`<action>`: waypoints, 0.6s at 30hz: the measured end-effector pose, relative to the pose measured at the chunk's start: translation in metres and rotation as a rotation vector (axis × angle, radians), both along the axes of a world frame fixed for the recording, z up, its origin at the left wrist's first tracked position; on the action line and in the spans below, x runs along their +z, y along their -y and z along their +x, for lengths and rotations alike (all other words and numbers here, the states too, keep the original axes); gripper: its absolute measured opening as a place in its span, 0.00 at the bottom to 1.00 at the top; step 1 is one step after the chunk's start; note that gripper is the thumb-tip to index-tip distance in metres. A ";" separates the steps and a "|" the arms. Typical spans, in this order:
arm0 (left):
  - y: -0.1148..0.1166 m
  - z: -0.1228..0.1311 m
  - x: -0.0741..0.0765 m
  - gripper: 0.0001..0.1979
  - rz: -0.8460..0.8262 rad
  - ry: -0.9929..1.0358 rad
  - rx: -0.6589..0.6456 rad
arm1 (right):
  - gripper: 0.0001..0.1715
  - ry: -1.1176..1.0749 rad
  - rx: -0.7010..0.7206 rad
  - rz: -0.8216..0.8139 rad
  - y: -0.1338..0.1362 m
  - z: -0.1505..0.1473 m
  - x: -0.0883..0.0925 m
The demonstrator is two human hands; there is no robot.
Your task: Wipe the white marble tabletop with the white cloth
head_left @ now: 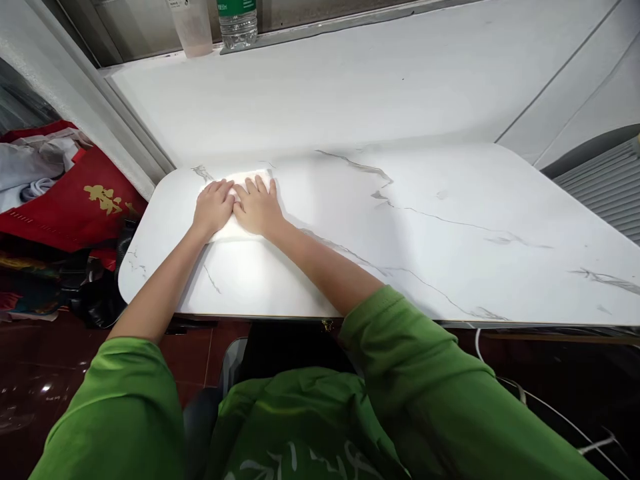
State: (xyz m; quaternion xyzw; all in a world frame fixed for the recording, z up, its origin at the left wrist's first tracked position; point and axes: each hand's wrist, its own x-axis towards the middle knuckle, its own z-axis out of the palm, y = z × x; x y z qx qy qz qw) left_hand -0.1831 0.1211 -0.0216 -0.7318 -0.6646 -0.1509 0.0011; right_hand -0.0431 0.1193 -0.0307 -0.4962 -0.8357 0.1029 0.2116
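Observation:
A white folded cloth (233, 231) lies flat near the left end of the white marbled table (450, 253). My left hand (213, 208) rests palm down on the cloth's left part, its fingers stretched forward. Beside it my right hand (259, 205) presses flat on the cloth's right part, with fingers spread. The two hands touch or nearly touch at the thumbs. Both palms hide much of the cloth, and its far right corner shows beyond my right fingertips.
On the sill behind the table stand a translucent plastic cup (193, 30) and a water bottle (239, 25) with a green label. A red bag (95, 193) is at the left. White cables (545, 407) hang below the right side. A grey ribbed object (605, 180) is far right.

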 end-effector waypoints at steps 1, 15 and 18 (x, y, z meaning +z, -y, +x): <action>-0.008 -0.001 -0.001 0.27 0.005 0.002 0.007 | 0.31 0.007 0.003 0.014 -0.007 -0.001 -0.001; -0.109 -0.026 -0.020 0.26 -0.005 0.050 -0.033 | 0.32 0.023 0.017 0.027 -0.097 -0.011 -0.005; -0.122 -0.029 -0.020 0.26 -0.020 0.064 -0.065 | 0.32 0.008 0.036 0.024 -0.114 -0.012 -0.008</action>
